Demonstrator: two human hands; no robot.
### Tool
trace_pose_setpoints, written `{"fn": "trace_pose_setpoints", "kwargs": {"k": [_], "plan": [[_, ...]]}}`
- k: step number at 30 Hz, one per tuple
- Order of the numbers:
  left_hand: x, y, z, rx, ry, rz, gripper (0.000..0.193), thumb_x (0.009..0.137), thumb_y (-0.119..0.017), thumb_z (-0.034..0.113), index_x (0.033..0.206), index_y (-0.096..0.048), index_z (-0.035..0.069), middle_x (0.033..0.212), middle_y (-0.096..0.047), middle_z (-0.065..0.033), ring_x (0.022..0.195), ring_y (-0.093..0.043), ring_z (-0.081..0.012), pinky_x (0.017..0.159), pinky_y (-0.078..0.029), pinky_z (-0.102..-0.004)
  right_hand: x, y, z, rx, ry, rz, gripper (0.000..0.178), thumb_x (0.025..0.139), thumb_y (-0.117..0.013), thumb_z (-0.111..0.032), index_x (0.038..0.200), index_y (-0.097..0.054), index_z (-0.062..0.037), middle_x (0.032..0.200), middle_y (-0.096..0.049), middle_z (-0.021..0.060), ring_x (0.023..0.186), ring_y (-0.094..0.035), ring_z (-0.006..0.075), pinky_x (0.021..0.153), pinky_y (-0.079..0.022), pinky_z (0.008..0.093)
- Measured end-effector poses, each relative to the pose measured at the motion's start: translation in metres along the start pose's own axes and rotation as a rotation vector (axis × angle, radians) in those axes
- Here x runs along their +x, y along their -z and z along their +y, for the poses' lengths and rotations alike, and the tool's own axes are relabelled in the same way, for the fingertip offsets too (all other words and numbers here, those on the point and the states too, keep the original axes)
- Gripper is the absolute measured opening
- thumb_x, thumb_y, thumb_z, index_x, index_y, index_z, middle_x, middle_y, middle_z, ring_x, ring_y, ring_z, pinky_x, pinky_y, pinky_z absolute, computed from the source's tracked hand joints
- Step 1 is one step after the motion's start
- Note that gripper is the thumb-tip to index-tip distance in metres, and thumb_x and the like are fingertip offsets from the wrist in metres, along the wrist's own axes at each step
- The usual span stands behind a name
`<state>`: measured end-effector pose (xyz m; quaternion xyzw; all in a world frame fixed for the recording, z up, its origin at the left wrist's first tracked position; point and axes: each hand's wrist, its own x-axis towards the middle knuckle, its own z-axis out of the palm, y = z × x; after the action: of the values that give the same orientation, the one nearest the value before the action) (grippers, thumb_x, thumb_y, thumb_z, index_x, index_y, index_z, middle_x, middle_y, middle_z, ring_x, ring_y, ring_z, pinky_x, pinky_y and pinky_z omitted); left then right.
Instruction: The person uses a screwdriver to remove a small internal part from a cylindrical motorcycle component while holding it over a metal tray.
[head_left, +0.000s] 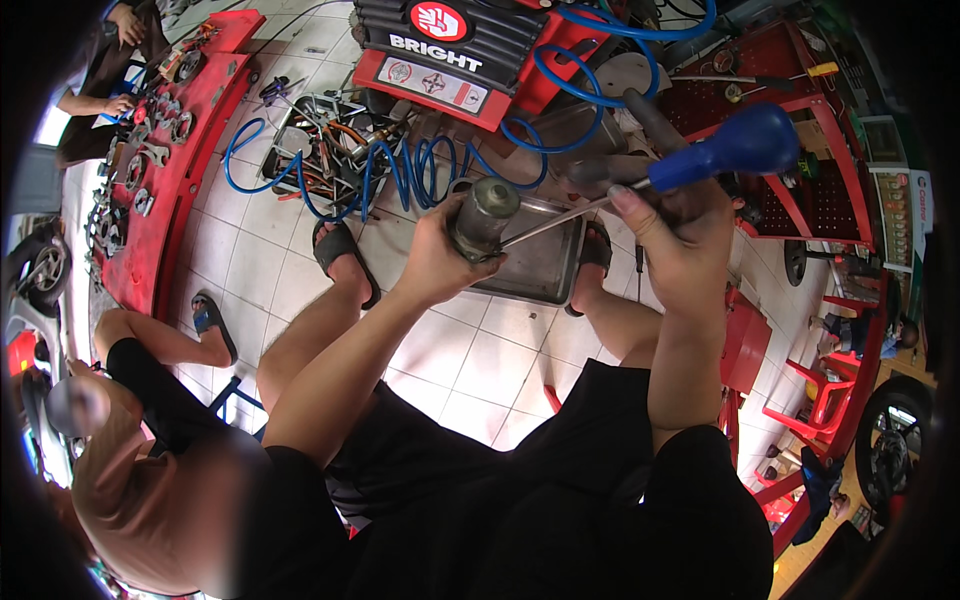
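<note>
Over the floor, my left hand (437, 258) is closed around a greasy, dark metal cylinder with a small boss on its end, which looks like a starter motor (486, 217). My right hand (685, 235) holds a screwdriver with a bulbous blue handle (735, 150). Its shaft rests between the thumb and fingers, while some fingers stretch out behind it. The long shaft runs left and down, and its tip meets the lower right side of the cylinder near my left fingers. Whether the tip sits in a screw or a gap I cannot tell.
Beneath my hands lies a metal tray (545, 285) on white tiles. Ahead, a blue coiled air hose (400, 170) crosses a pile of tools (335, 150) before a red and black machine (450, 60). A red parts bench (165, 220) stands left, with people nearby; a red rack (800, 130) stands right.
</note>
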<state>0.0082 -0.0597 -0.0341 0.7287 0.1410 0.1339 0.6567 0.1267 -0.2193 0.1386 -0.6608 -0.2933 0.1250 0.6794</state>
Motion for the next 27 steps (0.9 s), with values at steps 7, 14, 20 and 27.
{"fn": "trace_pose_setpoints", "kwargs": {"k": [7, 14, 20, 27], "plan": [[0.002, 0.001, 0.001, -0.061, 0.101, -0.002, 0.064, 0.061, -0.088, 0.013, 0.116, -0.059, -0.002, 0.099, -0.068, -0.0102, 0.090, -0.064, -0.0160, 0.084, -0.052, -0.0317, 0.002, 0.022, -0.007, -0.160, -0.103, 0.055, 0.019, 0.086, -0.071, -0.002, 0.102, -0.061, 0.0036, 0.087, -0.068, 0.0087, 0.075, -0.063, 0.0120, 0.067, -0.049, 0.0252], [0.005, 0.007, -0.001, -0.088, 0.166, 0.059, 0.060, 0.061, -0.089, 0.012, 0.111, -0.061, -0.003, 0.098, -0.069, -0.0092, 0.086, -0.064, -0.0150, 0.082, -0.052, -0.0316, -0.001, -0.004, 0.044, -0.377, -0.081, -0.259, 0.035, 0.080, -0.080, -0.022, 0.103, -0.067, 0.0015, 0.084, -0.069, 0.0092, 0.069, -0.063, 0.0155, 0.068, -0.051, 0.0283], [0.005, 0.009, 0.006, 0.180, 0.117, 0.138, 0.075, 0.052, -0.092, 0.026, 0.113, -0.062, -0.004, 0.104, -0.068, -0.0154, 0.097, -0.066, -0.0271, 0.088, -0.053, -0.0375, -0.009, -0.034, 0.088, -0.726, 0.075, -0.344, 0.041, 0.071, -0.086, -0.030, 0.094, -0.072, 0.0014, 0.082, -0.071, 0.0174, 0.073, -0.072, 0.0277, 0.070, -0.054, 0.0349], [0.000, 0.016, 0.015, -0.127, 0.073, 0.137, 0.066, 0.060, -0.084, 0.013, 0.118, -0.058, -0.004, 0.103, -0.067, -0.0100, 0.093, -0.062, -0.0158, 0.086, -0.051, -0.0319, -0.009, -0.046, 0.076, -0.562, -0.156, -0.371, 0.030, 0.073, -0.084, -0.022, 0.087, -0.072, 0.0015, 0.071, -0.070, 0.0130, 0.061, -0.067, 0.0237, 0.064, -0.049, 0.0350]]}}
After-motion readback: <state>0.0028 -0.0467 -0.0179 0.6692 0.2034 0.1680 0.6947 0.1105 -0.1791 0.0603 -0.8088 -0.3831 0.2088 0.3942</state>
